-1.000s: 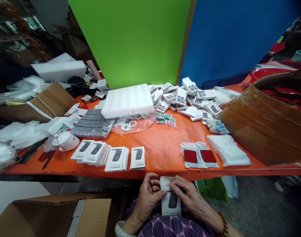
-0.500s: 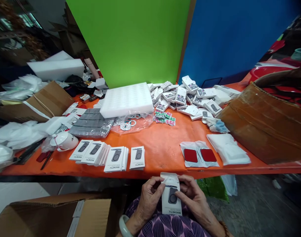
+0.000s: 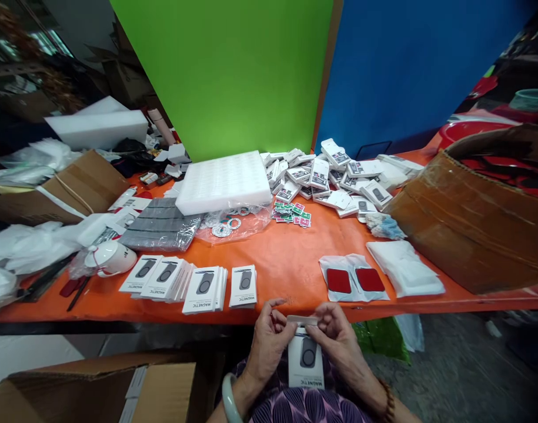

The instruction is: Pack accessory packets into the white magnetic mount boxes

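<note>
A small white printed box (image 3: pixel 307 361) marked "MAGNETIC", with a dark round device pictured on it, rests upright over my lap. My left hand (image 3: pixel 270 338) pinches its upper left edge between thumb and fingers. At the upper right corner, my right hand (image 3: pixel 336 335) has its thumb and fingertips on the top flap (image 3: pixel 302 320), which is folded partway over. On the table edge ahead lie a single small stack of flat printed boxes (image 3: pixel 243 286) and larger overlapping stacks of the same kind (image 3: pixel 203 289) to its left.
White boxes (image 3: pixel 319 173) lie heaped at the back of the orange table (image 3: pixel 277 264). Two red squares (image 3: pixel 338 281) sit on white wrapping at the right, near a big brown carton (image 3: pixel 467 223). White foam (image 3: pixel 224 182) lies mid-table. An open carton (image 3: pixel 163 393) stands at lower left.
The box's top flap, standing up before, is now bent down toward the opening. My fingers have shifted up to its top edge. The whole view has tilted slightly.
</note>
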Tool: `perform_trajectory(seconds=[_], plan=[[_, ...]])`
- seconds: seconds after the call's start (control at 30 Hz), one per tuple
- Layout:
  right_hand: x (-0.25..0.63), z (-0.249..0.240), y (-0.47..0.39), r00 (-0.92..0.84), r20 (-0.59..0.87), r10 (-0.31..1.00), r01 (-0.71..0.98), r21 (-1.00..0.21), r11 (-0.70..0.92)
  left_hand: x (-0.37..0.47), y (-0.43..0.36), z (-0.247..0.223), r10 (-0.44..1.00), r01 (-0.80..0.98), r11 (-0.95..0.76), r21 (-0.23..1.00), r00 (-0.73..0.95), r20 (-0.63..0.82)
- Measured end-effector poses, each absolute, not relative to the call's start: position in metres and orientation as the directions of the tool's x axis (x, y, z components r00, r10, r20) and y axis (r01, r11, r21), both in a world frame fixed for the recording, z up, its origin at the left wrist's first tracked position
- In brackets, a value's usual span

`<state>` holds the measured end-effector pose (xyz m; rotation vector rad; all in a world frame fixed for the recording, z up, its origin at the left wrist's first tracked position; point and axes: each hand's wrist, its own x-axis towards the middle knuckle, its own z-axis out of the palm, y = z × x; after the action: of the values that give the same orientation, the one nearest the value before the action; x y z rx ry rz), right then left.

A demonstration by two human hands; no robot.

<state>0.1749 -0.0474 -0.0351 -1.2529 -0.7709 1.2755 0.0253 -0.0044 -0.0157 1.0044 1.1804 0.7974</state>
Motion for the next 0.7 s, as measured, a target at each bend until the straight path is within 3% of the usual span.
perform_trajectory(seconds=[0.07, 0.17, 0.33, 0.47, 0.7], plan=[[0.179, -0.033, -0.045, 0.108, -0.220, 0.970, -0.267, -0.946, -0.185, 0.022, -0.002, -0.015, 0.873, 0.059, 0.378, 0.924, 0.311, -0.377], [0.189, -0.026, -0.045, -0.009, -0.148, 0.989, -0.079, -0.986, -0.148, 0.016, -0.003, -0.015, 0.897, 0.143, 0.242, 0.960, 0.345, -0.277], [0.192, -0.022, -0.052, -0.028, -0.055, 0.998, 0.062, -0.997, -0.053, 0.012, -0.012, -0.015, 0.930, 0.207, 0.097, 0.973, 0.330, -0.163], [0.187, -0.024, -0.049, 0.028, -0.116, 0.993, 0.059, -0.991, -0.117, 0.016, -0.012, -0.013, 0.951, 0.270, 0.098, 0.958, 0.259, -0.170], [0.186, -0.014, -0.032, -0.003, -0.357, 0.934, -0.157, -0.922, -0.353, 0.023, -0.001, -0.006, 0.902, 0.190, 0.324, 0.927, 0.236, -0.363]])
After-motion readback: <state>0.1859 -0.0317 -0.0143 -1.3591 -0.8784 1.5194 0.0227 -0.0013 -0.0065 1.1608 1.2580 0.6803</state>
